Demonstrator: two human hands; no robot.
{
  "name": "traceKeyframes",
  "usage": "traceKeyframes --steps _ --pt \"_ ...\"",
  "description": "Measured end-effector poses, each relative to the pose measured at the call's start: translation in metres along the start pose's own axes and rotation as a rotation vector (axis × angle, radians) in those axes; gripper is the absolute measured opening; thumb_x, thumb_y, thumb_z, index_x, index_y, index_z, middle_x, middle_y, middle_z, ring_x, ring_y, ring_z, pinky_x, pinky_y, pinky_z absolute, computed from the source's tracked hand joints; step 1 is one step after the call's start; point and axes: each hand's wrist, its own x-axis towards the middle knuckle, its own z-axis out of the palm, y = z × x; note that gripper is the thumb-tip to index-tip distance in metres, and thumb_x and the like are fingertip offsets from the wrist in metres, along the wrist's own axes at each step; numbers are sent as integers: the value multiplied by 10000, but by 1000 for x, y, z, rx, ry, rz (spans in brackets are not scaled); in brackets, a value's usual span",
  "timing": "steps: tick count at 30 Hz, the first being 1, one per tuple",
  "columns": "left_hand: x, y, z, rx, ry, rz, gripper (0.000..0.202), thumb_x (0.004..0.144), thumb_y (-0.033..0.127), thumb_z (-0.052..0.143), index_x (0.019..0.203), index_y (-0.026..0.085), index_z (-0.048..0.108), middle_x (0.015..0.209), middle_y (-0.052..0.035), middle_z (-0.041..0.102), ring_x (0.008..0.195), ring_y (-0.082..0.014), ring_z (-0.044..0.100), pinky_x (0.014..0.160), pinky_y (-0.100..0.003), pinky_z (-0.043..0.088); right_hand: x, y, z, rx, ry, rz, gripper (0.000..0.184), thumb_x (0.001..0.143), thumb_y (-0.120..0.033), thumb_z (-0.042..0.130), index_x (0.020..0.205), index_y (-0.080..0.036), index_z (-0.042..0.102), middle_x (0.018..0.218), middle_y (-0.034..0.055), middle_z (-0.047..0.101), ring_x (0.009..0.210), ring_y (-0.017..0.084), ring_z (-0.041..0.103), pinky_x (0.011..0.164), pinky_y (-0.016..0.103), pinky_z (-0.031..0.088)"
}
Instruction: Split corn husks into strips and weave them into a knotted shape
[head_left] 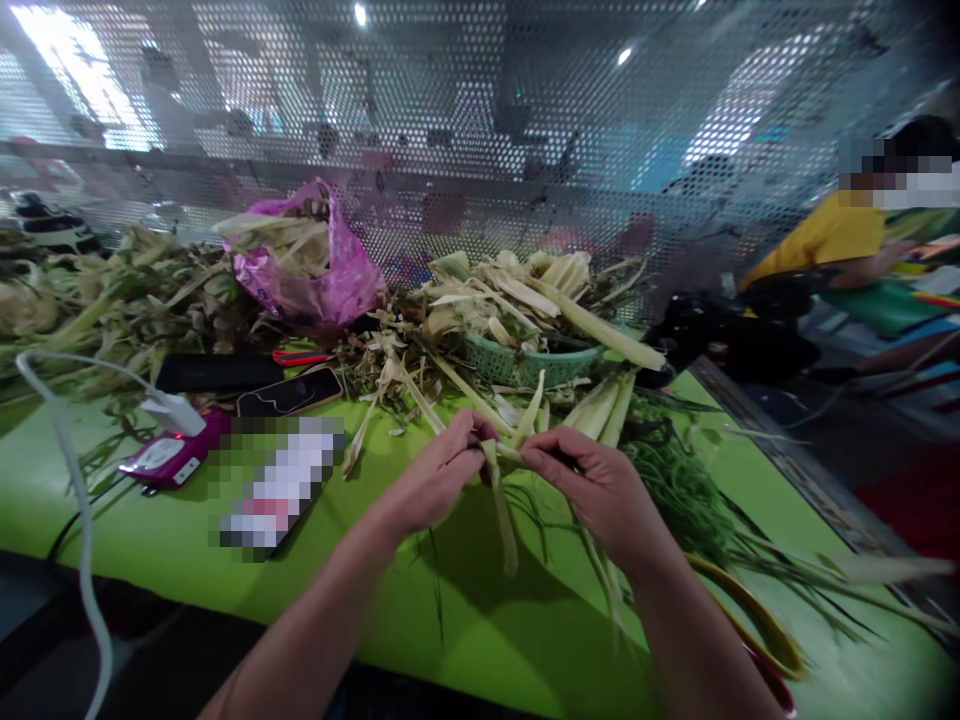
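Left hand [439,475] and right hand [592,490] pinch one half-stripped stalk [504,458]; husks fill the basket [525,366], a seemingly unstripped heap [112,295] waits.

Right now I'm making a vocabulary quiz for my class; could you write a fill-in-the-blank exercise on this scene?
The left hand and right hand pinch a pale leaf strip above a ____ table.
The plastic bag stuffed with husks is ____.
The white cable plugs into a power bank on the person's ____ side.
Missing words: green; pink; left.
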Motion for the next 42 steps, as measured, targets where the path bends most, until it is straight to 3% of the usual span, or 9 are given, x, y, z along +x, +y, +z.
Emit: traceKeyframes --steps 7,17,20,27,31,37,42 --pt "2 -2 -1 -59 68 -13 64 834 190 472 890 189 441 824 1 453 785 -123 437 732 -260 361 1 8 -1 274 -61 202 229 779 -421 647 779 -191 654 720 -2 586 649 125 506 605 240 402" --pt "4 -7 -3 -118 39 -20 91 849 270 501 861 181 489 745 17 439 677 -104 387 631 -235 325 0 12 -1 522 -151 376 250 750 -422 682 787 -181 626 687 4 585 592 121 521 579 255 429" --pt "4 -7 -2 -116 33 -33 92 844 273 500 869 183 500 741 21 442 678 -106 387 635 -238 325 0 9 2 431 -119 320 251 757 -430 666 775 -184 620 681 -2 572 587 118 506 568 249 414" --pt "2 -5 -2 -67 29 -15 106 821 194 459 894 185 535 809 3 492 757 -125 430 691 -249 352 -1 4 12 -21 81 23 182 823 -375 596 801 -195 611 737 -1 589 688 140 516 633 247 397" --pt "1 -5 0 -26 29 -22 130 824 277 534 915 184 534 843 -4 520 818 -134 463 753 -260 372 -4 5 14 -62 88 -33 154 835 -351 590 810 -199 580 717 -11 563 659 133 502 602 238 390" --pt "3 -9 -1 -19 54 -25 172 821 305 576 922 169 543 842 -8 538 796 -122 488 751 -259 392 -3 7 8 -26 90 -106 140 880 -260 510 950 -216 623 937 30 616 884 174 564 784 284 424" --pt "5 -12 1 -107 23 -25 215 778 308 638 897 148 558 857 -28 565 796 -122 522 745 -263 419 -4 9 15 -3 129 -103 166 846 -245 562 999 -228 621 897 32 616 769 162 555 689 276 440"
